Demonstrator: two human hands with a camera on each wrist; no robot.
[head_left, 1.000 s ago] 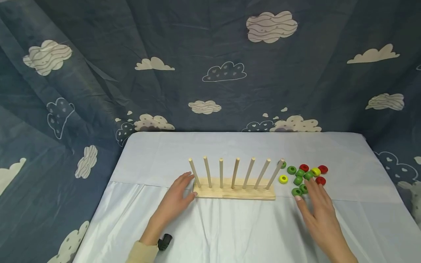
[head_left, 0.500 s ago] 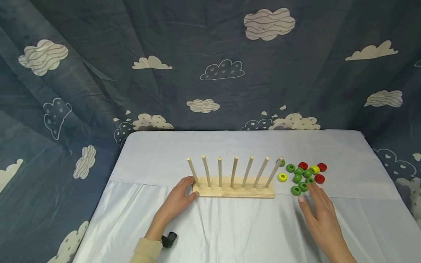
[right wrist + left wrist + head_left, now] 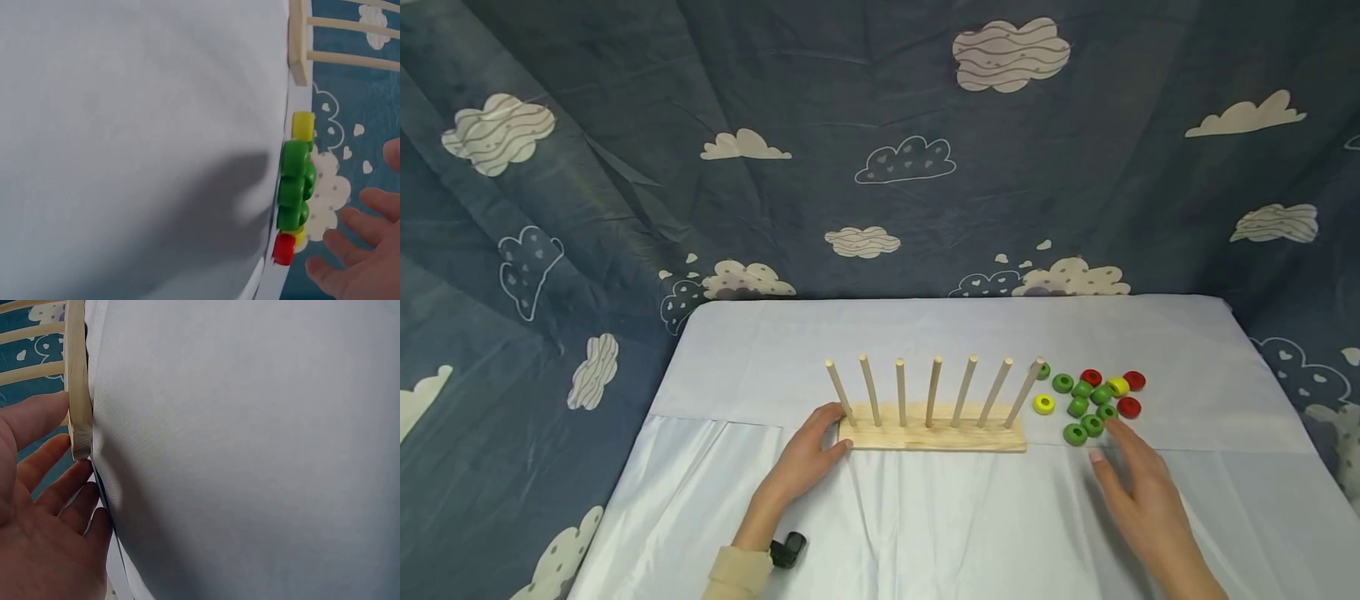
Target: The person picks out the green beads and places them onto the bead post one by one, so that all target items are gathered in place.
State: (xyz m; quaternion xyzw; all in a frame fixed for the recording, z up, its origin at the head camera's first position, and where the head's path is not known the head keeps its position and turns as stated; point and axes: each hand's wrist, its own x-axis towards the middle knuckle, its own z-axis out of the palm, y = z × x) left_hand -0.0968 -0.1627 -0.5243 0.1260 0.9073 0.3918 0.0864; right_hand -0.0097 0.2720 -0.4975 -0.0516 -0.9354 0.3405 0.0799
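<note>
A pale wooden peg rack (image 3: 925,437) with a row of upright dowels stands mid-table in the head view. At its left end my left hand (image 3: 808,454) grips the base, thumb at the front edge and fingers round the side; in the left wrist view the thumb and index finger touch the board's end (image 3: 80,434). Right of the rack lie several green beads (image 3: 1075,434), a few red beads (image 3: 1129,407) and two yellow beads (image 3: 1043,404). My right hand (image 3: 1150,504) hovers just in front of them, fingers extended, holding nothing.
A white cloth (image 3: 955,525) covers the table. Behind it hangs a dark blue curtain with clouds (image 3: 820,200). A black device (image 3: 787,550) sits at my left wrist, beside a beige sleeve (image 3: 741,571).
My left hand has closed in on the rack's left end. My right hand has drawn back slightly, away from the beads. The view has shifted a little; rack and beads look unmoved.
</note>
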